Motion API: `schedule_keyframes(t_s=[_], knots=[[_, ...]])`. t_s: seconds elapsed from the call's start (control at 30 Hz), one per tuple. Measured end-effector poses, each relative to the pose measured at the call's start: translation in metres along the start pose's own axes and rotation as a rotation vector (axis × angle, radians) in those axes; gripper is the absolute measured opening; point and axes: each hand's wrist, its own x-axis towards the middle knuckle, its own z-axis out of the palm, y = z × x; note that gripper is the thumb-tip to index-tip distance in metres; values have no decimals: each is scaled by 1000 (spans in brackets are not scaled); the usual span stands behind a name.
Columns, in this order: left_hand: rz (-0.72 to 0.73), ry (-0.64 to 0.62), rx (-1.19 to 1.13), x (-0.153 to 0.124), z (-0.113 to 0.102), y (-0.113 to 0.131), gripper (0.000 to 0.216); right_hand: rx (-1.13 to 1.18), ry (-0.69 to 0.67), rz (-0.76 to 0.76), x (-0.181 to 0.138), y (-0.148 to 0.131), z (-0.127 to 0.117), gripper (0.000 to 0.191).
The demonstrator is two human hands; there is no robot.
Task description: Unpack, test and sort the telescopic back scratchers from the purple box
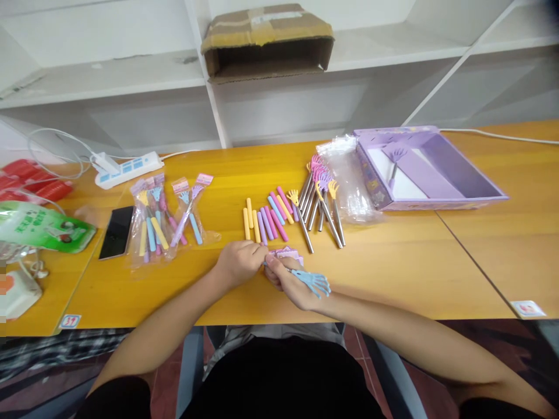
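My hands meet near the table's front edge. In my closed right hand (290,280) is a back scratcher whose light blue hand-shaped head (313,281) sticks out over my wrist. My left hand (242,260) is a fist against the scratcher's other end; a sliver of blue shows between the hands, but the grip itself is hidden. Just beyond lie loose yellow, purple, pink and blue handle tubes (267,223). Right of these rest several metal-rod scratchers (321,198) with coloured heads. Small purple cards (286,254) sit partly behind my hands.
Bagged scratchers (152,218) and a phone (116,233) lie at left, near a power strip (131,169) and green pouch (56,228). Clear plastic bags (353,186) adjoin a purple box (441,203) holding one scratcher. A cardboard box (268,38) juts from the shelf above.
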Motion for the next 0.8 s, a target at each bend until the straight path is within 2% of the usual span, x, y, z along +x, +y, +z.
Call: schedule_keyframes(t_s=[0.23,0.4,0.53,0.67,0.73,0.8], knots=[[68,50,-1,1,6,-11,40,92,0,20,-13,-6,0,75],[48,72,92,-1,1,-32,42,-73,53,-89,-41,-2,-22,69],[95,112,127,8,0,-33,42,-336,75,-300,-59,-9,-44,55],[120,97,69,9,-1,-33,40,-664,19,-588,-67,-26,-53,41],[30,42,11,1,-3,-45,41,-898,-57,-793,-74,-37,-56,36],[-145,16,-26,-7,-6,-60,41,-1045,-162,-932,-83,-48,-64,33]])
